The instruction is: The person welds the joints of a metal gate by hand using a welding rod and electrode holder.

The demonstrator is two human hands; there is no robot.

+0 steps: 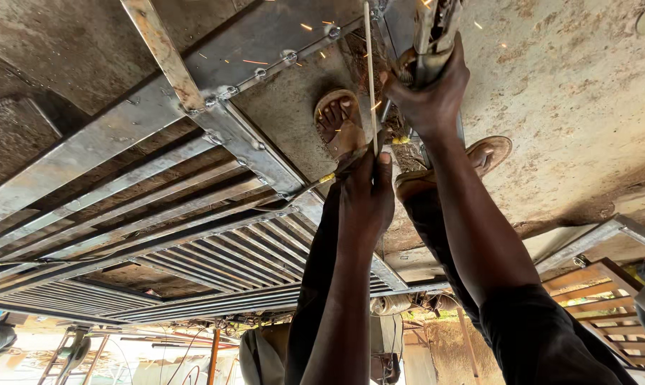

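Presently, the picture appears upside down. The right hand, at 12 o'clock, is clenched on a welding electrode holder whose upper end is cut off by the frame edge. The left hand, at centre, pinches a thin welding rod running up toward 12 o'clock. Sparks scatter over a steel gate frame spanning 9 o'clock. A sandalled foot sits just beside the rod; its owner's trunk is hidden.
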